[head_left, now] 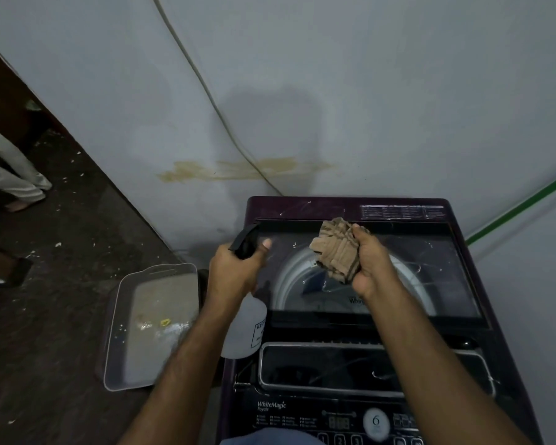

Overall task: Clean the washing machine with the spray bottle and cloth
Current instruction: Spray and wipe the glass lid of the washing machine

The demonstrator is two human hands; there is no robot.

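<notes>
Cloth [336, 252], soft and light, bunches in my right hand [368, 261] above the lid [430, 271]; my left hand [235, 271] clenches the bottle [244, 329] neck at the lid's left edge, probably slippery.

We see a dark purple washer [302, 207], a tan cloth [336, 252] striped brown, a white bottle [243, 329] with black nozzle [245, 240], and a grey wall [334, 75] stained yellow.
</notes>
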